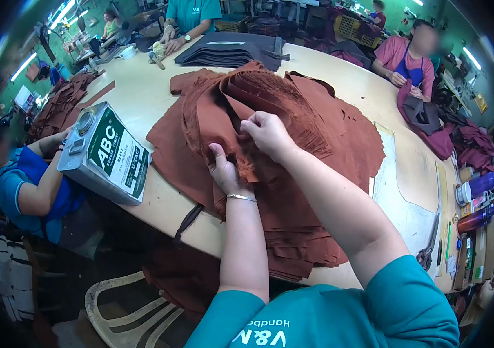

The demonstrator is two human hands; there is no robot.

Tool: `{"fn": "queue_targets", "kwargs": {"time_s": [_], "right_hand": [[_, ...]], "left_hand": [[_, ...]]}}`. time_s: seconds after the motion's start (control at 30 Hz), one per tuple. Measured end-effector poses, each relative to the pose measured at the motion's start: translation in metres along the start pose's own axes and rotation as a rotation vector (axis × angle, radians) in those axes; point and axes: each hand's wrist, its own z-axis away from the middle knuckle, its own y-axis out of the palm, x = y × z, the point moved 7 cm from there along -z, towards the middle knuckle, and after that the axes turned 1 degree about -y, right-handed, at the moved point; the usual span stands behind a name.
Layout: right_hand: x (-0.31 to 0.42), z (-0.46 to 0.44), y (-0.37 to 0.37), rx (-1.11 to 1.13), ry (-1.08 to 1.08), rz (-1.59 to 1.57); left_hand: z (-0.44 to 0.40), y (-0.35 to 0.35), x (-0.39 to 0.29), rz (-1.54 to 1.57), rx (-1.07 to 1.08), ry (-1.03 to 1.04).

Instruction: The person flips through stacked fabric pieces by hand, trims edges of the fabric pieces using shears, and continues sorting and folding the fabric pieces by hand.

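Note:
A big heap of rust-brown fabric pieces (pixel 345 139) with frayed edges lies on the table before me. My left hand (pixel 225 171) is closed around a folded bunch of this fabric, its thumb on top. Just above and to the right, my right hand (pixel 267 134) pinches the edge of a fabric layer, fingers curled together. Several layers are bent up and fanned beyond both hands. What lies under my left palm is hidden.
A metal rubber cement can (pixel 111 153) stands at the table's left edge, beside a co-worker in blue. Dark folded fabric (pixel 224 52) lies at the far side. Other people sit or stand around the table (pixel 369 75). A plastic chair (pixel 119 290) is at lower left.

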Motion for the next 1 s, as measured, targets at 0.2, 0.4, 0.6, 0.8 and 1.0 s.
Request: {"fn": "queue_targets", "kwargs": {"time_s": [0.2, 0.4, 0.6, 0.8, 1.0], "right_hand": [[0.026, 0.014, 0.020, 0.190, -0.161, 0.413], [0.009, 0.015, 0.016, 0.201, 0.097, 0.070], [-0.010, 0.010, -0.025, -0.332, -0.158, 0.180], [0.038, 0.036, -0.021, -0.180, -0.541, 0.723], [0.037, 0.066, 0.017, 0.625, -0.694, 1.088]], "left_hand": [[0.002, 0.006, -0.001, -0.097, 0.180, 0.057], [0.004, 0.006, -0.006, -0.194, 0.039, 0.145], [-0.011, -0.011, 0.009, 0.139, 0.124, -0.232], [0.005, 0.002, 0.000, 0.017, 0.042, -0.142], [-0.002, -0.002, -0.002, -0.070, 0.141, -0.117]]}}
